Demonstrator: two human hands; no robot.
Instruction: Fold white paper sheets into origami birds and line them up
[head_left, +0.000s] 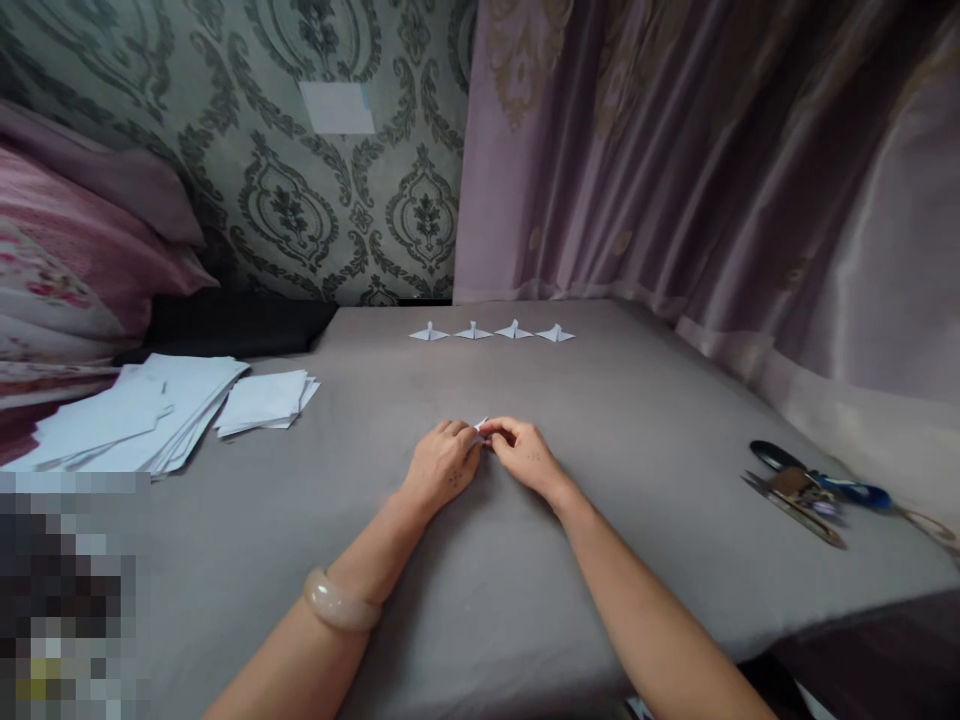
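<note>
Paper piece, centrally placed over the table, nearer than four folded figures, is pinched by left hand and right hand; folding appears underway, the next crease likely requiring aligned edges

We find bare desk right of the right hand, as far as the tools, whose blurred outlines we can hardly separate. Ahead, past a free strip, four folded papers in a row block passage; on the left, paper stacks do.
</note>
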